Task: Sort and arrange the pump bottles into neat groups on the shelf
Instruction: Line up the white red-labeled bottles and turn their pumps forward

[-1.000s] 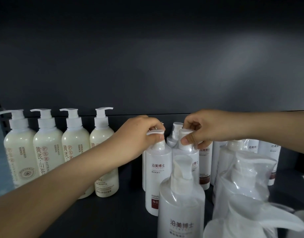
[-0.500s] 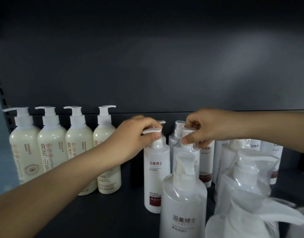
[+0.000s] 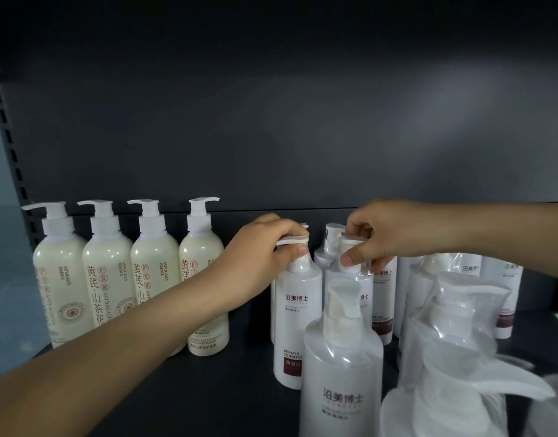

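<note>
Four cream ASTRAGALUS ESSENCE bottles (image 3: 107, 279) are lining the dark shelf (image 3: 176, 389) leftward. My left hand (image 3: 258, 257) is pinching the KERATIN CONDITIONER bottle (image 3: 295, 313) by its pump; my right hand (image 3: 375, 238) is gripping the plastic-wrapped 沿美博士 bottle (image 3: 350, 279) beside it.

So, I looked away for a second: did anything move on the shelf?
Barely. The white bottle gripped by the left hand may have edged toward the cream bottles; mostly the view shifted. The right hand still pinches the wrapped bottle's pump; the cream row is unmoved.
</note>
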A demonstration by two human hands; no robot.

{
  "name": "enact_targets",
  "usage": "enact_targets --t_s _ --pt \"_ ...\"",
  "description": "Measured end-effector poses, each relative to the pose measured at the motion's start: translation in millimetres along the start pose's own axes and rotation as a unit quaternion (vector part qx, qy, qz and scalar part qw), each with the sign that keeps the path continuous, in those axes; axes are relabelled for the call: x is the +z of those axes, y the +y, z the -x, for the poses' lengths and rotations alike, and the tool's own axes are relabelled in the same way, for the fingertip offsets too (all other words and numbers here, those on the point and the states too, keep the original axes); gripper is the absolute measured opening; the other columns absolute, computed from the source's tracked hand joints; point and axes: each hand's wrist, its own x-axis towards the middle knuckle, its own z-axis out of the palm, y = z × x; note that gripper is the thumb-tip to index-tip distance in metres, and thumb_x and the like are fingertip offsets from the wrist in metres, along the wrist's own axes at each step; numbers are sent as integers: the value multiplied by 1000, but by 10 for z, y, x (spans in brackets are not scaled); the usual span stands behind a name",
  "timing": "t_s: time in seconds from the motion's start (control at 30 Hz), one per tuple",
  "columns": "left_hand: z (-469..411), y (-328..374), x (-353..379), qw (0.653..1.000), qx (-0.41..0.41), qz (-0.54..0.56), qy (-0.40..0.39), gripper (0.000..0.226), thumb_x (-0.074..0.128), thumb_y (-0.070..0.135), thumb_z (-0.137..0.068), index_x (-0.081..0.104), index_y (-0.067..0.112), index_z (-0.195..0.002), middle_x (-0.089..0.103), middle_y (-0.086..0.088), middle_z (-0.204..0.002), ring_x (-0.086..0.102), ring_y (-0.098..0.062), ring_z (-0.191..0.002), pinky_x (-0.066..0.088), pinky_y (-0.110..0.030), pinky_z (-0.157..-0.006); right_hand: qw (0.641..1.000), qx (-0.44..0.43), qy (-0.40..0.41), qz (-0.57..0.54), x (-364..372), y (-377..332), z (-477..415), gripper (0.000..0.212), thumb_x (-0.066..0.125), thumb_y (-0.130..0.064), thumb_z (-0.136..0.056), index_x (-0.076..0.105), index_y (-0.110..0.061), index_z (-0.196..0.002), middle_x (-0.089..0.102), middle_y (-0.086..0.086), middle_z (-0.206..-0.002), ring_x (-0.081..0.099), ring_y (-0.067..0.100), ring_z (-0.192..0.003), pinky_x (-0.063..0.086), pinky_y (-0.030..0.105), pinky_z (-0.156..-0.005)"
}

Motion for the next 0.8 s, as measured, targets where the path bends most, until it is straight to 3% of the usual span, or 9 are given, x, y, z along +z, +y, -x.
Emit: enact_targets --t_s 0.17,0.23,0.3,0.4,0.5,0.67,0.73,0.8 --pt "-24 36 -6 999 -14 -42 -24 27 56 24 -91 60 22 -117 56 5 -114 52 -6 -99 32 0 -73 999 -7 5 44 7 -1 1 30 74 -39 -76 54 -17 -79 64 -9 -54 66 3 -52 43 7 -48" --pt "-30 55 -3 997 -18 -60 -33 28 55 25 -91 58 22 -118 56 3 -117 54 -9 -101 35 -8 -69 998 -9 6 55 8 -3 -3 30 73 -39 -76 55 -16 -80 65 -9 -56 65 1 -50 41 6 -47" --pt "-35 67 -2 997 -21 -68 -42 27 53 25 -91 57 22 -117 56 4 -113 54 -9 -92 34 -12 -64 998 -12 5 66 6 1 -11 31 73 -40 -77 55 -15 -80 64 -8 -57 65 1 -50 40 5 -45" --pt "-61 61 -32 996 -30 -60 -66 22 54 26 -90 57 21 -112 54 9 -93 49 -2 -71 36 -6 -59 997 -13 -6 75 -6 -1 -17 31 73 -39 -77 52 -16 -75 62 -8 -57 66 2 -52 41 10 -48" --pt "-104 61 -95 993 -43 -43 -102 15 57 25 -89 57 22 -104 51 16 -77 48 3 -63 35 -3 -53 997 -9 -21 75 -28 -23 -10 34 73 -36 -78 48 -16 -70 61 -6 -59 68 8 -56 43 13 -50" --pt "-164 77 -156 986 -49 -35 -153 13 60 26 -87 53 26 -97 49 16 -76 48 1 -65 36 -16 -58 990 6 -78 115 -81 -125 63 40 66 -39 -83 41 -10 -72 57 4 -73 69 24 -79 54 27 -65" --pt "-188 116 -179 984 -43 -50 -167 12 59 26 -87 54 24 -98 48 17 -76 48 1 -65 38 -17 -60 977 22 -114 177 -135 -175 119 37 61 -45 -85 47 -11 -82 56 2 -80 62 21 -79 53 29 -67" --pt "-231 168 -218 976 -45 -77 -198 13 57 25 -88 54 21 -100 51 13 -78 54 -6 -68 44 -22 -65 959 33 -142 242 -196 -232 173 41 60 -49 -85 54 -11 -100 62 8 -95 63 26 -90 55 39 -81"
